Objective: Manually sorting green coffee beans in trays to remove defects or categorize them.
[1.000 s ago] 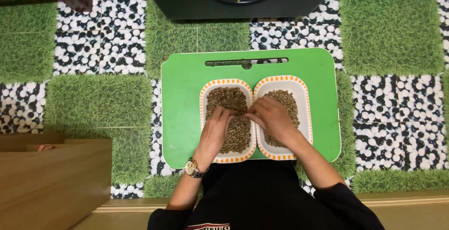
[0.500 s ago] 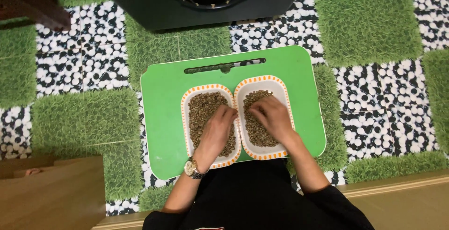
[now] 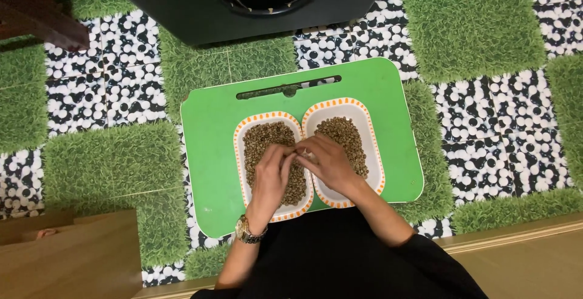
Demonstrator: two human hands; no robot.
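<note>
While I look down from the head view, my left hand (image 3: pixel 271 174) lies over the left dish (image 3: pixel 272 164) of greenish beans, fingers curled, pinching something I cannot identify. My right hand (image 3: pixel 330 162) rests half-closed over the right dish (image 3: pixel 347 151). Both dishes sit on the green tray (image 3: pixel 212 153), both well filled, so much sorting seems left.

I see my left hand (image 3: pixel 271 176) and right hand (image 3: pixel 328 162) touching fingertips over two bean-filled trays (image 3: pixel 371 130).
</note>
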